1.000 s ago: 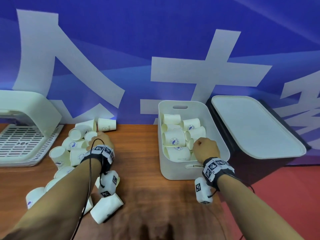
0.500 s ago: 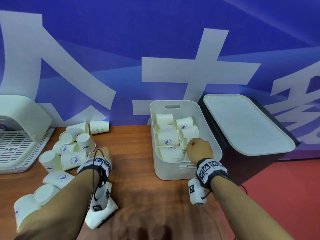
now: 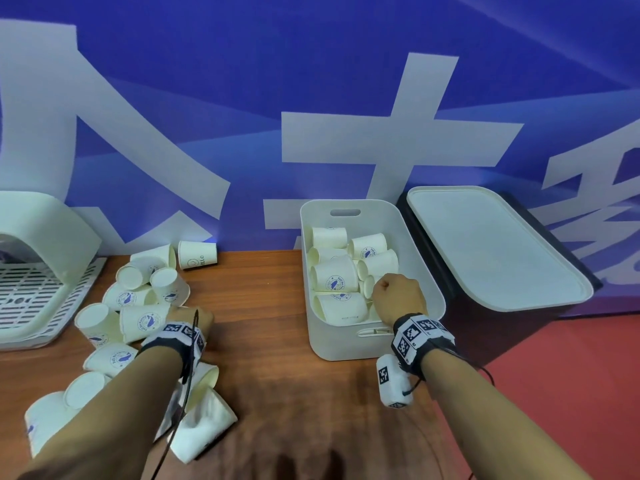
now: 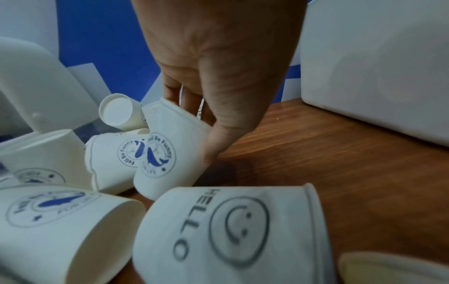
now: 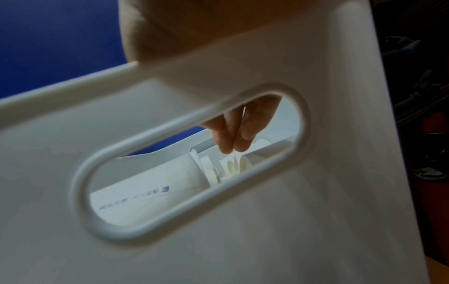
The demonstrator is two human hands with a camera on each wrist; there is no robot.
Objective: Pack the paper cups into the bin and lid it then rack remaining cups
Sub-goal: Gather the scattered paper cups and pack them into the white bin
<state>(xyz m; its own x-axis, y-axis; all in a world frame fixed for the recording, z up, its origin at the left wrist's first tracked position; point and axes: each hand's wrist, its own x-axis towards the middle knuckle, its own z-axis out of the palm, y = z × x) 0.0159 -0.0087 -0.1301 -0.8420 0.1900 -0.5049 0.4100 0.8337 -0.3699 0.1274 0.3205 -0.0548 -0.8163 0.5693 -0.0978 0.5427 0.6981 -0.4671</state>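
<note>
**Both hands at the cups**

The left hand pinches a whale-logo cup in the loose pile on the wooden table. The right hand is down inside the white bin, fingers together on a cup rim. The lid lies just right of the bin.

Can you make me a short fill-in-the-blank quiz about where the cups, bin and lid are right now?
1. The right hand reaches down inside the ____.
2. The lid lies to the ____ of the bin, not on it.
3. The left hand grips a cup printed with a blue ____.
4. The loose cups lie on a ____ table.

Missing words: bin; right; whale; wooden
</note>
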